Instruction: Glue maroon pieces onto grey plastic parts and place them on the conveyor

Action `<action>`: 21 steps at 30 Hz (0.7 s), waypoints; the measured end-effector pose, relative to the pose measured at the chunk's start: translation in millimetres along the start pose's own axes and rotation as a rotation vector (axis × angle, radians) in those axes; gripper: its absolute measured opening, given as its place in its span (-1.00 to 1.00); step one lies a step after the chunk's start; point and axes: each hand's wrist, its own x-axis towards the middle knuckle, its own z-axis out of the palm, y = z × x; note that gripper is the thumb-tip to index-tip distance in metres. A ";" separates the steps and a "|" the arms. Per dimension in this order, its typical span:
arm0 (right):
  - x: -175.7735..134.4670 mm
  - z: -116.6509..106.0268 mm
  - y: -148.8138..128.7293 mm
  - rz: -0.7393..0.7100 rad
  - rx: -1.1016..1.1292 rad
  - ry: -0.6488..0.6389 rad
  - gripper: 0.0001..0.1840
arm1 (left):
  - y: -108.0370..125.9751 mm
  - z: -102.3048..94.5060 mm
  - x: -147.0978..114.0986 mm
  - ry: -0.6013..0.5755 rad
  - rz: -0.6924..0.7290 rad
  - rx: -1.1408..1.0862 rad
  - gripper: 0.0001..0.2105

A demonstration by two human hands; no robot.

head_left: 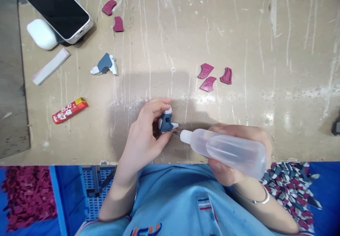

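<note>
Between the thumb and fingers of my left hand (145, 131) is a small dark blue and white plastic part (166, 122), held just above the table. My right hand (239, 133) is wrapped round a translucent squeeze bottle (231, 149), which lies tilted with its white cap toward the left. A thin needle tip (175, 133) sticks out of the cap and reaches the lower edge of the plastic part; whether it touches cannot be made out. Another blue and white part (105, 64) rests on the table farther left.
Maroon pieces lie at right (208, 78) and far left (109, 7). At left are a phone (57, 9), a white case (41, 34), a pale strip (51, 66) and a red packet (70, 110). Blue bins (69, 197) below the table edge hold maroon pieces (29, 197) and mixed parts (289, 193).
</note>
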 end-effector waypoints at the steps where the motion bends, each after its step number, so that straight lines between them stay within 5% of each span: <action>1: -0.6 0.9 0.1 0.016 0.021 -0.035 -0.62 | -0.5 0.2 -0.1 -0.002 0.000 -0.011 -0.49; 4: -1.9 3.7 1.2 -0.005 0.069 -0.085 -0.55 | -2.3 0.6 -0.3 -0.004 -0.001 -0.025 -0.51; 21: 9.3 5.1 2.4 -0.118 -0.112 0.108 -0.59 | -3.4 1.3 -2.3 0.016 0.007 -0.005 -0.50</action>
